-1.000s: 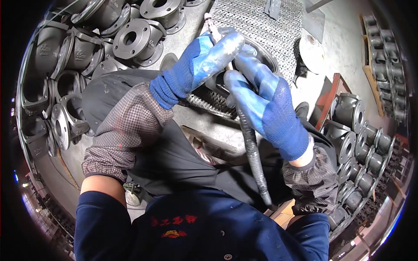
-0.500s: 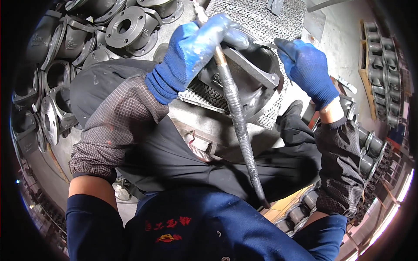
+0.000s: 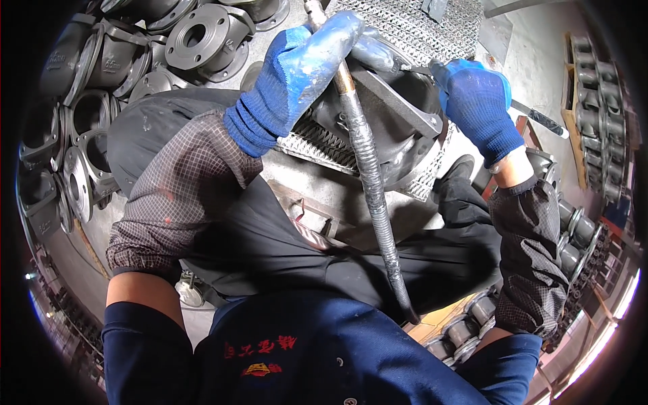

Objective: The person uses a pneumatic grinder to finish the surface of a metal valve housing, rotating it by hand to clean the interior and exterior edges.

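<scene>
My left hand [image 3: 304, 74], in a blue coated glove, is closed around a long tape-wrapped shaft [image 3: 368, 165]. A metal end of the shaft shows above the fist. Its lower part slants across my lap; hose or handle, I cannot tell. My gloved right hand [image 3: 472, 94] is closed on a thin dark bar tool [image 3: 540, 120] with a pale outer end. The bar's other tip reaches close to my left fingers, over the casting. Beneath both hands sits a grey flanged metal casting [image 3: 398, 108], tilted, its opening partly hidden by the left hand.
Ridged metal mesh [image 3: 432, 37] lies under the casting. Several flanged castings [image 3: 202, 40] crowd the left side. More castings stand in rows on a wooden pallet [image 3: 570, 121] at right. My knees and a dark shoe [image 3: 459, 169] are close to the casting.
The right hand and its bar have shifted slightly right, the bar's outer end rising a little. The left hand has moved slightly up with the shaft. The casting appears shifted slightly right.
</scene>
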Motion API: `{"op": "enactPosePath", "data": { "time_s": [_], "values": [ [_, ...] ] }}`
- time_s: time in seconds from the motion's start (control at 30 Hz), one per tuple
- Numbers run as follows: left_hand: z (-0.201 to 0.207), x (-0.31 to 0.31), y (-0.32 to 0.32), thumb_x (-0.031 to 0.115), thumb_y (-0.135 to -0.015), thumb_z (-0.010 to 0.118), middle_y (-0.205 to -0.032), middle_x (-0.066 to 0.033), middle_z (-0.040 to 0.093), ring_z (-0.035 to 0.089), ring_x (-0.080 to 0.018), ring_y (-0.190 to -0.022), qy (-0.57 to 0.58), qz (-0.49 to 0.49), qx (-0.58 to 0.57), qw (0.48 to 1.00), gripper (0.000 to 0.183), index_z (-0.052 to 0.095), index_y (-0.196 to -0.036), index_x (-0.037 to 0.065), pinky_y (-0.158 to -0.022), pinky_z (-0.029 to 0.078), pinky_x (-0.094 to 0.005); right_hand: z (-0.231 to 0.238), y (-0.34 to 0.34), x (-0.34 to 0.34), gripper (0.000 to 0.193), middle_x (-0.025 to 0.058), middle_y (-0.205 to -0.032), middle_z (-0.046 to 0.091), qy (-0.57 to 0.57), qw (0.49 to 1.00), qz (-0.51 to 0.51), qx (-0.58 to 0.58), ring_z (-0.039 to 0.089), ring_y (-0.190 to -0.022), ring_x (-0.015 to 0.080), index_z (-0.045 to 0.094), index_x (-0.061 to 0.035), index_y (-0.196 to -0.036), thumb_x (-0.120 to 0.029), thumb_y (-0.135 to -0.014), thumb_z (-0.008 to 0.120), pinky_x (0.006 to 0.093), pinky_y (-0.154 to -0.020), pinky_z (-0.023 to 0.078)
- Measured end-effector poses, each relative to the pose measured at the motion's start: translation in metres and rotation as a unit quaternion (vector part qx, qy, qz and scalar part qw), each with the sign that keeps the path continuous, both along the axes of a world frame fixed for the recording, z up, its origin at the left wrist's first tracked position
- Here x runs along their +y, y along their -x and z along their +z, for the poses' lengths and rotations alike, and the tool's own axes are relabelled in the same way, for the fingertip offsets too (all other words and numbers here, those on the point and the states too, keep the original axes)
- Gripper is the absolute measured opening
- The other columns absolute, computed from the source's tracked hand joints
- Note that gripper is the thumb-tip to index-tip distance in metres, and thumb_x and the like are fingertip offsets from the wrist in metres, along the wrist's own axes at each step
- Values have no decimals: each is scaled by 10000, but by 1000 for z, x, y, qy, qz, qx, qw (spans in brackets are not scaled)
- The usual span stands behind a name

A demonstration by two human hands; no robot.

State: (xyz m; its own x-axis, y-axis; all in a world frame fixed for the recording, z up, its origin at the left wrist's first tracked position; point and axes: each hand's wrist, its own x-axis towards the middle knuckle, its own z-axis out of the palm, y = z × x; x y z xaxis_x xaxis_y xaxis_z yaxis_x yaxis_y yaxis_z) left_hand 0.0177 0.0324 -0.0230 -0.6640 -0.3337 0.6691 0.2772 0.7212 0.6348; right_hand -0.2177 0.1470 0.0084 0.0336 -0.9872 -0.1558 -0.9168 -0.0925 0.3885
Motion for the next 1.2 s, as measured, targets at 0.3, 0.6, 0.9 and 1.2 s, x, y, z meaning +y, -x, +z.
{"op": "enactPosePath", "data": {
  "time_s": [0.3, 0.6, 0.9, 1.2],
  "values": [
    [-6, -4, 1, 29, -888, 480, -1013, -201, 641, 640, -322, -931, 45, 24, 6, 999, 321, 483, -1204, -31, -892, 475, -382, 1, 4, -4, 268, 56, -808, 614, 6, 1000, 8, -12, 625, -755, 246, 635, -210, -1046, -153, -801, 543, 369, -584, 511],
    [-11, -6, 6, 45, -944, 399, -1006, -202, 648, 638, -330, -954, 8, -30, 28, 999, 303, 428, -1237, -28, -972, 430, -425, 2, 0, -9, 126, 103, -854, 657, 11, 999, 30, -21, 662, -767, 250, 671, -106, -875, -115, -766, 608, 357, -627, 546],
    [-26, -10, 15, 103, -950, 475, -875, -125, 678, 660, -222, -821, -88, -21, 44, 995, 204, 583, -1059, -31, -795, 521, -298, 4, -5, -15, 155, 74, -830, 631, 0, 1000, 12, -11, 633, -762, 254, 641, -158, -901, -134, -767, 566, 370, -600, 512],
    [-8, 1, 13, 133, -967, 440, -869, -132, 680, 656, -216, -839, -195, -45, 49, 979, 250, 612, -992, -46, -830, 503, -297, 3, 2, -14, 225, 64, -839, 635, -23, 1000, 11, -11, 634, -783, 252, 647, -168, -965, -108, -766, 559, 375, -620, 514]
  ]
}}
